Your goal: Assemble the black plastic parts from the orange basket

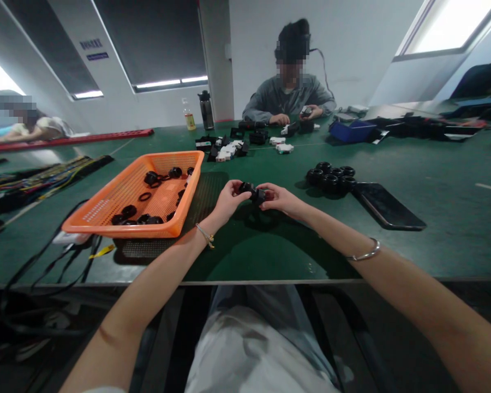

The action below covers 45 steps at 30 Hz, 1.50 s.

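Note:
Over the green table (237,262), my left hand (229,203) and my right hand (281,200) meet at the fingertips around small black round plastic parts. The fingers of my left hand close on one black round part (246,188). Against it sits a second black round part (258,195), pinched by my right hand. Whether the two are joined cannot be made out. To the left, an orange plastic basket (118,232) contains several similar black pieces and a thin black ring (144,196). A cluster of black ring-shaped parts (330,179) lies to the right of my hands.
A black phone (387,204) lies right of the cluster. Black and white parts (231,148) are spread further back, near a bottle (206,109). Across the table a person (290,93) handles a small piece. Cable bundles (45,177) and a blue box (352,131) lie at the sides.

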Each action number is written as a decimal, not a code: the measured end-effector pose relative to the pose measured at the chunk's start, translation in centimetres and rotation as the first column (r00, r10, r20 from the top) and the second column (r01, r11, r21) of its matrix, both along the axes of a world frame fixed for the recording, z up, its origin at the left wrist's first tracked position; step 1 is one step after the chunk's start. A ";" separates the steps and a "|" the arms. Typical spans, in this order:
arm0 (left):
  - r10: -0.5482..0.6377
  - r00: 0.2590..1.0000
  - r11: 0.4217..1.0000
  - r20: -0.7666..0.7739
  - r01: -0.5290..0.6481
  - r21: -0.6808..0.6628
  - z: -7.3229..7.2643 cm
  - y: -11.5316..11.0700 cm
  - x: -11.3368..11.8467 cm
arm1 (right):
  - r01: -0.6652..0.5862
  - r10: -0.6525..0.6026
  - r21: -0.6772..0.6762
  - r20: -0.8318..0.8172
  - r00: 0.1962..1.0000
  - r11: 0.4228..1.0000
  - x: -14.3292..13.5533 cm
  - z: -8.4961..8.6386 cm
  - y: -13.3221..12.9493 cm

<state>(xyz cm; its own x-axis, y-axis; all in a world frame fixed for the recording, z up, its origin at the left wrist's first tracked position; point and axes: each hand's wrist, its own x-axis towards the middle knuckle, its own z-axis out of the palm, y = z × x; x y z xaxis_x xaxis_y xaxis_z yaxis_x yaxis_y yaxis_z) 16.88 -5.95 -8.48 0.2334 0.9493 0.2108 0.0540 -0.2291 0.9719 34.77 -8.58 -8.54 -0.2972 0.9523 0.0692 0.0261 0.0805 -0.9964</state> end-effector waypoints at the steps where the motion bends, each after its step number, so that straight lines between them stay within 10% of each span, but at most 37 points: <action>1: -0.010 1.000 1.000 0.017 0.010 -0.029 -0.1 -0.1 0.0 | 0.018 -0.019 0.025 0.006 1.000 1.000 0.0 0.0 0.1; 45: -0.095 0.947 0.993 -0.307 0.112 0.037 -1.0 0.2 -0.7 | 0.057 -0.224 0.371 0.424 0.877 0.927 1.2 -0.1 0.3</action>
<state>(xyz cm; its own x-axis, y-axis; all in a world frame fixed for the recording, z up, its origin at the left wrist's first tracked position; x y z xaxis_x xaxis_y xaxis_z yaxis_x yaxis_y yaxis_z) 16.15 -5.78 -9.45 0.3908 0.9058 0.1636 0.3182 -0.2997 0.8994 35.96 -8.27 -8.68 -0.2390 0.9285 0.2841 0.5020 0.3686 -0.7824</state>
